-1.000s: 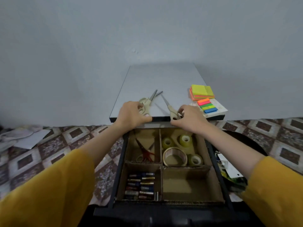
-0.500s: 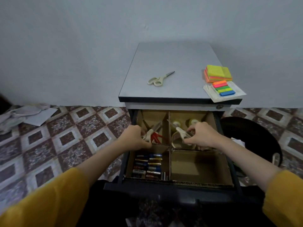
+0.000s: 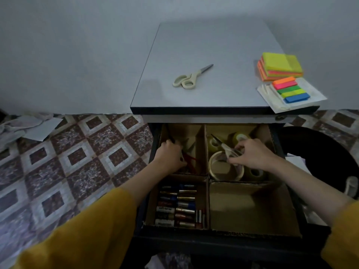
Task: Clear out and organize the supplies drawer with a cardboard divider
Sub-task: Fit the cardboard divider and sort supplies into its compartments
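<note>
Right hand (image 3: 252,155) pinches cream scissors (image 3: 226,148) by handles, over tape rolls (image 3: 225,167) in back-right compartment. Blades point away, back-left. Scissor compartment lies left, across cardboard divider (image 3: 203,148). Left hand (image 3: 171,156) curled there by red scissors (image 3: 191,162) (hold hidden). Second ago both hands were on surface (image 3: 213,45).

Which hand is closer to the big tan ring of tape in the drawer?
Right. The right hand, pinching cream-handled scissors, hovers right over the big tan tape ring. The left hand is across the cardboard divider wall, in the compartment to the left.
</note>
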